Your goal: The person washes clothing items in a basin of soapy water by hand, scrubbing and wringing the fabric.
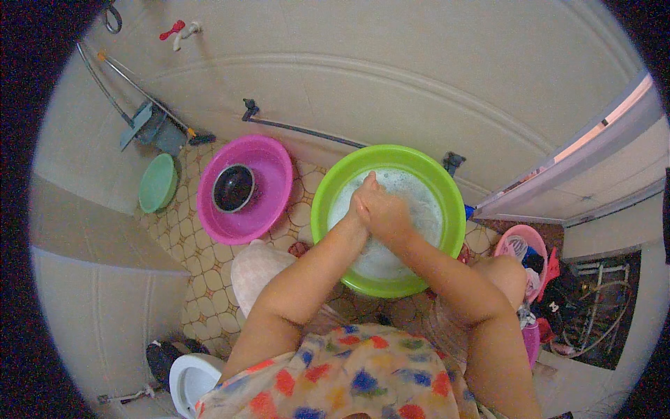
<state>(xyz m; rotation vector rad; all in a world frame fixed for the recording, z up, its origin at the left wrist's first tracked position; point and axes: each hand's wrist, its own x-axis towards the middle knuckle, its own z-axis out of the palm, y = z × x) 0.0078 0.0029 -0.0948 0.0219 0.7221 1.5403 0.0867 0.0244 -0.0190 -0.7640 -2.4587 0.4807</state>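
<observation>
Overhanging green basin (pixel 319 216) at twelve o'clock, presumably for drips: right hand (pixel 388 212), fingers curled round left hand (pixel 363 196); left's finger-spread, contents: cannot tell.

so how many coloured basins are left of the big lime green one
2: a magenta basin, next left of the lime green basin, with a round dark vessel inside; and a smaller mint green basin farther left, near the dustpan.

A red-handled tap (pixel 184 33) protruded from the wall (pixel 314 98); a grey dustpan (pixel 164 133) stood beside a broom (pixel 202 139), near a mint-green basin (pixel 158 184).
</observation>
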